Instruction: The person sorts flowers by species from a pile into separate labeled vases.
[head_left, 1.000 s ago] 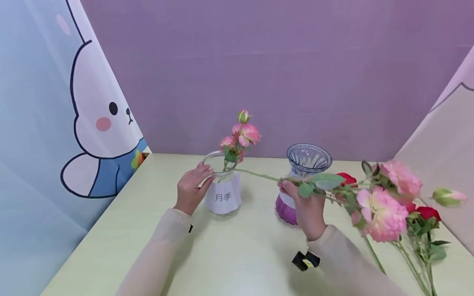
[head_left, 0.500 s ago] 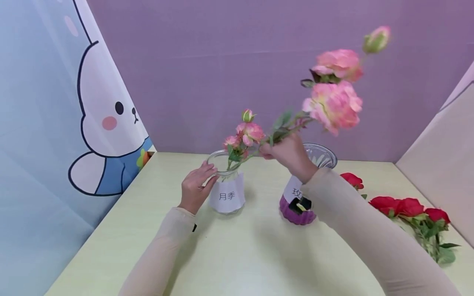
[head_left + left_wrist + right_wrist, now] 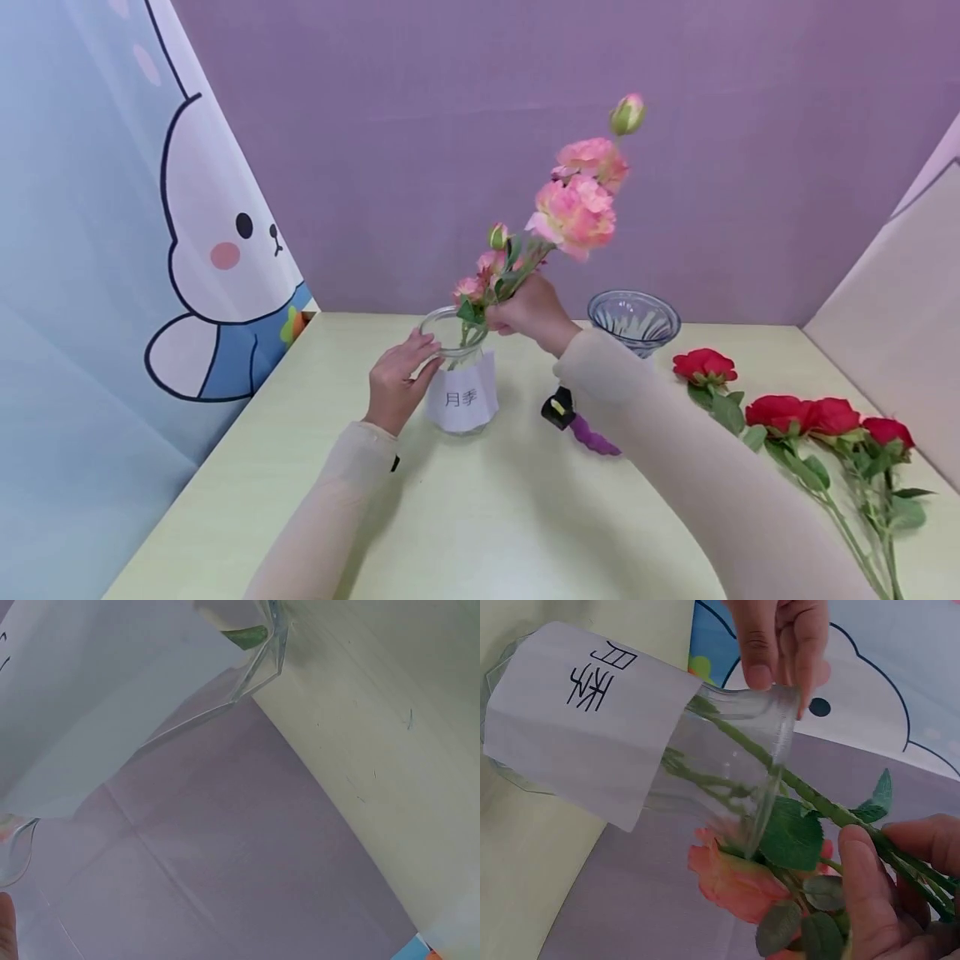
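My left hand (image 3: pixel 399 379) grips the rim of a clear glass vase (image 3: pixel 724 742), thumb on one side of the rim and fingers on the other. The vase stands upright, wrapped in a white paper label (image 3: pixel 461 400) with black characters. My right hand (image 3: pixel 534 310) pinches the green stem (image 3: pixel 821 804) of a pink rose spray (image 3: pixel 576 215). In the right wrist view this stem runs through the vase's mouth and down behind the label. The held spray leans right, its blooms and bud above my hand. Another pink rose spray (image 3: pixel 470 289) stands in the vase, partly covered by my right hand.
Right of the vase stands a second vase (image 3: pixel 633 321), bluish at the rim and purple below, partly hidden by my right sleeve. Several red roses (image 3: pixel 780 414) lie on the table's right side. A purple backdrop (image 3: pixel 420 167) closes off the rear, a cartoon-printed cloth (image 3: pixel 217 250) the left.
My right hand has swung the pink rose spray up from the right and over leftward, bringing its stem into the clear vase's mouth. My left hand stays on the rim.
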Demonstrator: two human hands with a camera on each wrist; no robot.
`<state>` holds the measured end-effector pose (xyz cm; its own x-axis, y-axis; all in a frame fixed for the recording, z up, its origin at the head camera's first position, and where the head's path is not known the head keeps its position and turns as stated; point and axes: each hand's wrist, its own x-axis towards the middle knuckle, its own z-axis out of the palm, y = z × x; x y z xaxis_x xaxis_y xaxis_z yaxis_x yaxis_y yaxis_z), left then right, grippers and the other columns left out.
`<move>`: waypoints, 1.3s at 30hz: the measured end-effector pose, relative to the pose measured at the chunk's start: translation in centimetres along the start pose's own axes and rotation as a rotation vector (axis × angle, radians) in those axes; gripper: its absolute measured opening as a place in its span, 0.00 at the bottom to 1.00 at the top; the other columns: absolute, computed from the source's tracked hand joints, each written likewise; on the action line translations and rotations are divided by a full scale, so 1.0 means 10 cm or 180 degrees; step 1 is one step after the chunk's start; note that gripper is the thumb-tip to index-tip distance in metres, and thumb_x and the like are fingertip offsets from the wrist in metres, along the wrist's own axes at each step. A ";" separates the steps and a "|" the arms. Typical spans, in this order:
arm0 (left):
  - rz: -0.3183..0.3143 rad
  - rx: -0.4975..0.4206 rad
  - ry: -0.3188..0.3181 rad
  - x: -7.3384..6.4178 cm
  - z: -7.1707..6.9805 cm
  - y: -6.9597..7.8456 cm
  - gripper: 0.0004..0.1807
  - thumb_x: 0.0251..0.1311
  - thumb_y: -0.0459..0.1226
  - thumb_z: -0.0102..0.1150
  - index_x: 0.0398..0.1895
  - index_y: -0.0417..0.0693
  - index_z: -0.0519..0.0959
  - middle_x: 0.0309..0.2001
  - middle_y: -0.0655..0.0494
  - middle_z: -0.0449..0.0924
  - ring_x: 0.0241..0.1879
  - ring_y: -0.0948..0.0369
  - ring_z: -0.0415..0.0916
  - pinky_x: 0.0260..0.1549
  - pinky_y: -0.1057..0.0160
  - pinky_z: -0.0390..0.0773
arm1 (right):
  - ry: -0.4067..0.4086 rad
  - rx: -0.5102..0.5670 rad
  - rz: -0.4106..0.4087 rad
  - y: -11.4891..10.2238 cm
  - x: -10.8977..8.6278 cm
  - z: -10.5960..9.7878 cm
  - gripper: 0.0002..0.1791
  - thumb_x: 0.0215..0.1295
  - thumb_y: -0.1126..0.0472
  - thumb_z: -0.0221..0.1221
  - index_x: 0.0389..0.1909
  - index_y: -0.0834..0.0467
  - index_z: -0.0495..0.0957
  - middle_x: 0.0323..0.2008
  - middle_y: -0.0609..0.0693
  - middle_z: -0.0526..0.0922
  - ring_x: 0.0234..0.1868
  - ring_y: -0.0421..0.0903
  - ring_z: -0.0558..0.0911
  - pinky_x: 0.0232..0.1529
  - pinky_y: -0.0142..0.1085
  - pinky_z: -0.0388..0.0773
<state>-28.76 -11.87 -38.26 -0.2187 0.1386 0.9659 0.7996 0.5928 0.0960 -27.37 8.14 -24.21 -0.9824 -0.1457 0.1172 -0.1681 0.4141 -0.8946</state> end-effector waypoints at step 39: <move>-0.0122 -0.0024 -0.0059 0.00 -0.01 0.01 0.10 0.52 0.34 0.69 0.34 0.34 0.85 0.38 0.40 0.84 0.42 0.44 0.82 0.37 0.48 0.82 | 0.0004 0.0844 0.0337 0.22 0.13 0.37 0.12 0.63 0.73 0.58 0.47 0.74 0.76 0.42 0.67 0.83 0.31 0.49 0.84 0.36 0.36 0.84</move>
<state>-28.67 -11.90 -38.26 -0.2594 0.1307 0.9569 0.7946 0.5920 0.1346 -28.69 5.59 -27.64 -0.9934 -0.1131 0.0175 -0.0376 0.1774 -0.9834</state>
